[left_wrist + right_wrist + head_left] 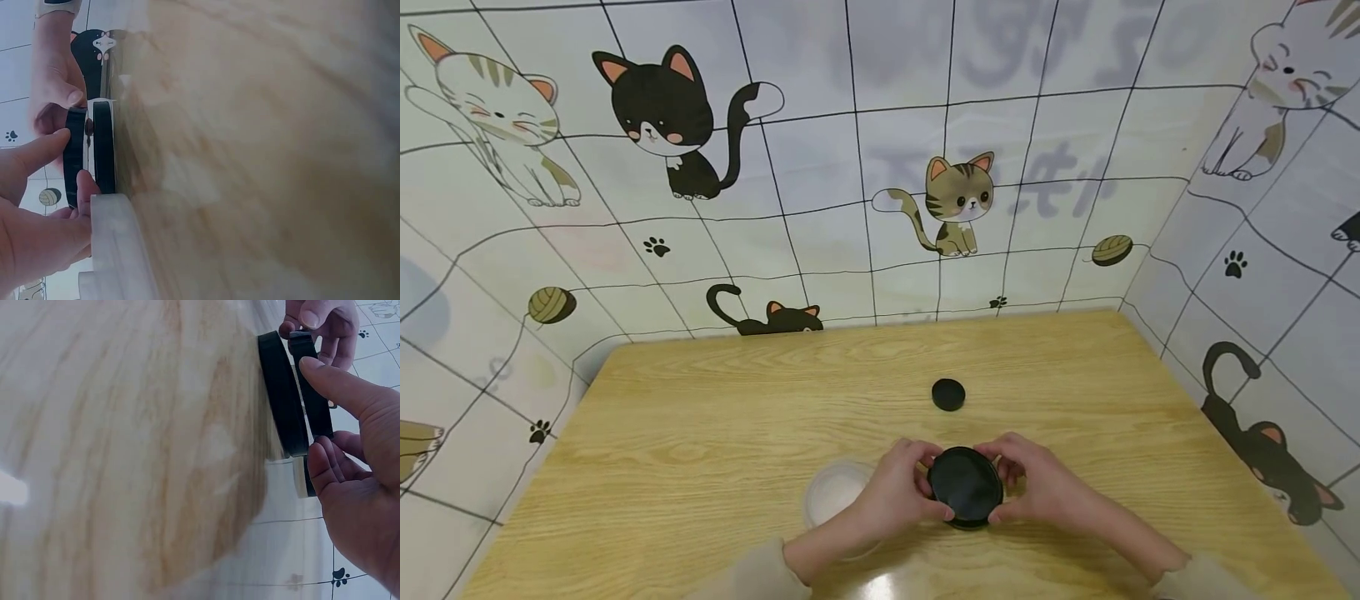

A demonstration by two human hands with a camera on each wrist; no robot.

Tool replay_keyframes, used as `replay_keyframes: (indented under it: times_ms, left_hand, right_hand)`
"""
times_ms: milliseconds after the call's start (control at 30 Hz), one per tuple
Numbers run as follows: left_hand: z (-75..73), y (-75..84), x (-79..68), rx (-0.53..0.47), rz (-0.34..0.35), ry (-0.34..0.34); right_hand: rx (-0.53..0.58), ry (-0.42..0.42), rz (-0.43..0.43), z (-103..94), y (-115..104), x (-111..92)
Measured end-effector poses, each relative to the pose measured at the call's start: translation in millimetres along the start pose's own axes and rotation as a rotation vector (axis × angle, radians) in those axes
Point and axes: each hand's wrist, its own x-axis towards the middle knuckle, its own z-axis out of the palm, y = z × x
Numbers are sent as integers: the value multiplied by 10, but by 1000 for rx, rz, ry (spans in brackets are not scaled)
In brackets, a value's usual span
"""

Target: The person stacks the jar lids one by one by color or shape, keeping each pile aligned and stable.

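Observation:
Both hands grip a shallow black round lid [966, 485] by its rim, low over the table. My left hand [891, 492] holds its left edge with thumb and fingers; my right hand [1048, 483] has the opposite edge. Under it lies a second black disc [105, 147], flat on the table, with a narrow gap showing between the two in both wrist views. Close by the left wrist sits a translucent whitish round container [831, 487], partly hidden by the left hand and forearm.
A small black disc [948, 394] lies farther back on the wood-grain table [737, 408]. Behind and at both sides stand white walls [820, 167] with a grid and cartoon cats. Light glares off the table's near edge.

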Motion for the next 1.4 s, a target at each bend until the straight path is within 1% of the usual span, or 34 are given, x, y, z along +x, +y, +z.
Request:
replay_keyframes:
  times_ms: [267,533,767,900,1067,1233,1400]
  left_hand:
    - [24,-7,1,74,-21,3]
    - [22,-7,17,123,-21,-9]
    - [33,-18,26,214,-14,-17]
    - [30,-13,40,225,-6,-22]
    - [19,7,42,222,-14,-32]
    - [13,18,45,219,-23,-39]
    - [-1,11,63,224,-24,-42]
  right_hand:
    - [15,-25,9,29,24,-7]
    - [-55,-48,34,42,3,20]
    - [-74,-86,48,31,-26,35]
    - [-70,-101,45,13,-35,37]
    - [-81,-95,31,14,-30,41]
    - [-96,-76,12,33,-11,36]
    - [-73,-37,-18,44,12,18]
